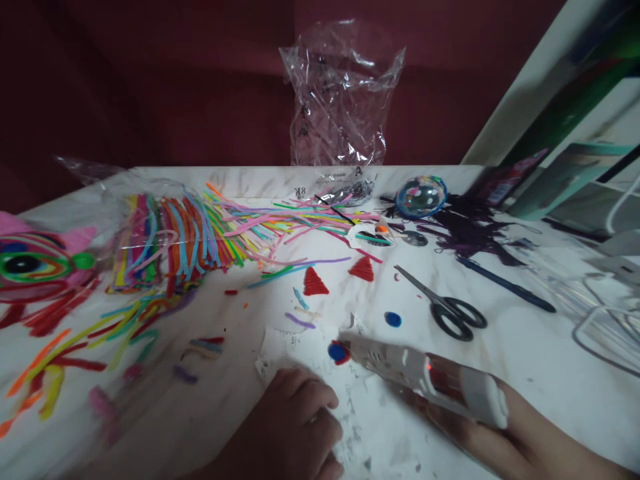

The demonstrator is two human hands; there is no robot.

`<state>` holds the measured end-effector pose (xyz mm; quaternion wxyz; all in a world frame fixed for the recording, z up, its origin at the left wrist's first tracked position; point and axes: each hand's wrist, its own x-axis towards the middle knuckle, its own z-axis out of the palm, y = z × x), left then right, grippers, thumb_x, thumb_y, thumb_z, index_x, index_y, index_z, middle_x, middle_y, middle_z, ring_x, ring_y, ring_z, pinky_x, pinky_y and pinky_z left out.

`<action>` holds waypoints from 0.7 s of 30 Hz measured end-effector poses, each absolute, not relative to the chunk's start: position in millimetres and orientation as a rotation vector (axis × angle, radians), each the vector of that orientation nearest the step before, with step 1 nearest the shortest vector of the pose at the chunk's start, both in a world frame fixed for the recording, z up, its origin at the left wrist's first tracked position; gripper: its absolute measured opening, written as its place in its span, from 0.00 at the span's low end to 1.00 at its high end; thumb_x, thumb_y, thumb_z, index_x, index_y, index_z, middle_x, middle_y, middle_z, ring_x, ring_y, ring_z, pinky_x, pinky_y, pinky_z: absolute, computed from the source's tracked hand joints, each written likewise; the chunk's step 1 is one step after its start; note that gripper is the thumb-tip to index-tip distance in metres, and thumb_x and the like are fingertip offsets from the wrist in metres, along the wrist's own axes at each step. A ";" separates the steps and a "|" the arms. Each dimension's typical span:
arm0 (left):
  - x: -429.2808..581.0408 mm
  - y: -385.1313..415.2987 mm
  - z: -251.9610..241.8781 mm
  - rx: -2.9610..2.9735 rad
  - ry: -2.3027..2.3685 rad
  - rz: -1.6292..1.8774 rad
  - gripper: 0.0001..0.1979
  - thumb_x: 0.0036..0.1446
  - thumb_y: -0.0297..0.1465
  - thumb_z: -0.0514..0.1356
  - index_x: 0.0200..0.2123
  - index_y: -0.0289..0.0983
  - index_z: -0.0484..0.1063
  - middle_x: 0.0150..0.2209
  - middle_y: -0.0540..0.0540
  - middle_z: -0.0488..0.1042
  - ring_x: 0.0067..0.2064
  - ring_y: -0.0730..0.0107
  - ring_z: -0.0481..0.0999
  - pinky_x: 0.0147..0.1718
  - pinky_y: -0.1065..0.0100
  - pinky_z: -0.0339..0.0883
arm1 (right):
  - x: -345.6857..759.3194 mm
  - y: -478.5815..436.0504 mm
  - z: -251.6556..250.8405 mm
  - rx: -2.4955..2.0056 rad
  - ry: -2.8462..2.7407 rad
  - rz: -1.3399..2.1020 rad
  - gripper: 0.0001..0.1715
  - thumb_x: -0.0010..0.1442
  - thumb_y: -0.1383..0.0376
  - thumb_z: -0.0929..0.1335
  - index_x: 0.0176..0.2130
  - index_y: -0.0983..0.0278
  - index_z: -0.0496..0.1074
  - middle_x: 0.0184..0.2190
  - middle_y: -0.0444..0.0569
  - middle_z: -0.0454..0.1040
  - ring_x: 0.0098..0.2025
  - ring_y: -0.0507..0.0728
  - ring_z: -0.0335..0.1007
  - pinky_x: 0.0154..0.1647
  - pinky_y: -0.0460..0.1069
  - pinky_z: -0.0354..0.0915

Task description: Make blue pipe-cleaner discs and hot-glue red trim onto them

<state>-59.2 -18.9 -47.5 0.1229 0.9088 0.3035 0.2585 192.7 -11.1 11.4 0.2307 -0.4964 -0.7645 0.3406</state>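
My right hand (465, 427) is wrapped round a white glue gun (415, 370) with a small red light on its side. The gun's nozzle touches or nearly touches a blue disc with red around it (339, 351); I cannot tell which. That disc lies on a handwritten sheet of paper (287, 343). My left hand (300, 420) rests on the paper's near side, fingers curled in; anything inside them is hidden. Another blue disc (393, 319) lies just beyond the gun. Two red ribbed triangles (316, 281) lie farther back.
Black-handled scissors (453, 313) and a dark pen (507, 283) lie to the right. Pipe cleaners (190, 233) spread from a clear bag at left. A decorated pink piece (35, 267) sits far left. A clear dome (421, 197) and plastic bag (345, 107) stand behind.
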 end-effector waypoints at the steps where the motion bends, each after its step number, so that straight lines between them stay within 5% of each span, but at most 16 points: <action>1: -59.4 -18.9 -47.9 2.652 0.885 0.761 0.03 0.50 0.27 0.58 0.30 0.37 0.66 0.38 0.48 0.72 0.39 0.66 0.66 0.40 0.63 0.60 | 192.8 -10.7 10.6 -1.364 -2.105 0.932 0.19 0.55 0.58 0.65 0.44 0.61 0.76 0.35 0.49 0.81 0.40 0.62 0.77 0.45 0.53 0.70; 21: -56.8 -17.6 -50.0 2.658 0.890 0.825 0.01 0.51 0.27 0.58 0.29 0.37 0.66 0.36 0.48 0.72 0.39 0.66 0.66 0.38 0.64 0.60 | 192.2 -11.2 9.9 -1.335 -2.056 0.970 0.21 0.53 0.56 0.66 0.45 0.59 0.76 0.31 0.47 0.81 0.36 0.62 0.78 0.45 0.52 0.70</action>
